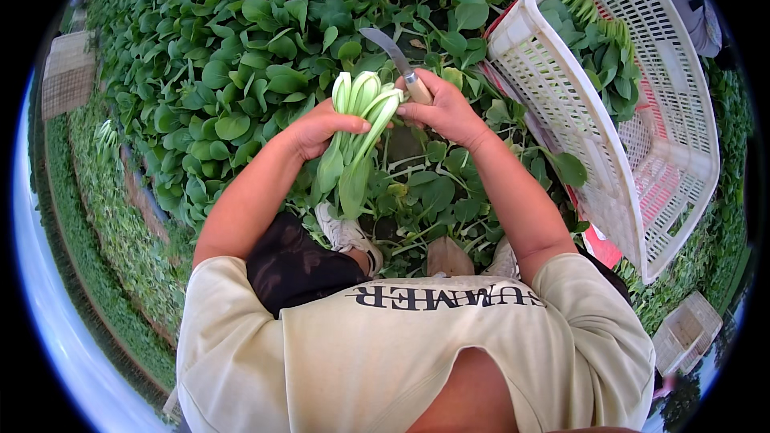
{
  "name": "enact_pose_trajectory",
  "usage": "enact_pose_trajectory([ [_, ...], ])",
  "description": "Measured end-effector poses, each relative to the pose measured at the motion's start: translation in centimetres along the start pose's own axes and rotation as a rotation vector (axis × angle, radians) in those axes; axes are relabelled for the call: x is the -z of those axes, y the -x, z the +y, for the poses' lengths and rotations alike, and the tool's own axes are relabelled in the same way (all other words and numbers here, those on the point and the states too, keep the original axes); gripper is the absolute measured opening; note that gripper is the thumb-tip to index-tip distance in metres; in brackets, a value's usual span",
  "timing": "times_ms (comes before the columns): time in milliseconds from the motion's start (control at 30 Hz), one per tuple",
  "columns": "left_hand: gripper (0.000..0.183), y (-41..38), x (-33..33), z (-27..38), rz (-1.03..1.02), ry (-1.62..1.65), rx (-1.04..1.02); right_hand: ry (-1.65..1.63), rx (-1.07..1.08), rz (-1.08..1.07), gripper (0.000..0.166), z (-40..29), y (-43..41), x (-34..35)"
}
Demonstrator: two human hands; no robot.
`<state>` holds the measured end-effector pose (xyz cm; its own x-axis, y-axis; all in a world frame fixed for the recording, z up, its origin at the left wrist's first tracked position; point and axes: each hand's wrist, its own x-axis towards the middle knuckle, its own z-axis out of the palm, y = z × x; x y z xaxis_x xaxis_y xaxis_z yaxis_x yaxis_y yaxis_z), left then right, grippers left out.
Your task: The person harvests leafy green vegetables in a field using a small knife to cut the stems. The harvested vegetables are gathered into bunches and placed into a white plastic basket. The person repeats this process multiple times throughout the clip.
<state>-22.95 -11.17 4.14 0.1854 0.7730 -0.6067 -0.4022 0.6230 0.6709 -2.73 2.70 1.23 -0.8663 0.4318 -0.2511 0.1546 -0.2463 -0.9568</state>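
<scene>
In my left hand (pixel 323 131) is a bunch of leafy greens (pixel 360 102), like choy sum or bok choy, with pale cut stem ends up and leaves hanging down. My right hand (pixel 442 107) grips the wooden handle of a curved knife (pixel 391 51); its blade points up and to the left, away from me. The right fingertips are beside the bunch's stems, and I cannot tell whether they touch it. Beneath both hands are low leaves and cut stalks (pixel 421 192) on the soil.
Dense standing greens (pixel 240 54) fill the left and far side. A tilted white plastic crate (pixel 577 126) at right holds stacked cut greens (pixel 601 48). Behind it is part of another person (pixel 683 0). More crates (pixel 686 331) stand farther off. My shoes (pixel 346 231) are on the ground below.
</scene>
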Motion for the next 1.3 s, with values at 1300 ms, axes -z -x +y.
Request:
enact_pose_trajectory([
  [1300, 0.037, -13.0, 10.1, 9.7, 0.586, -2.047, -0.11, 0.818, -0.093, 0.397, 0.03, 6.7, -18.6, 6.4],
])
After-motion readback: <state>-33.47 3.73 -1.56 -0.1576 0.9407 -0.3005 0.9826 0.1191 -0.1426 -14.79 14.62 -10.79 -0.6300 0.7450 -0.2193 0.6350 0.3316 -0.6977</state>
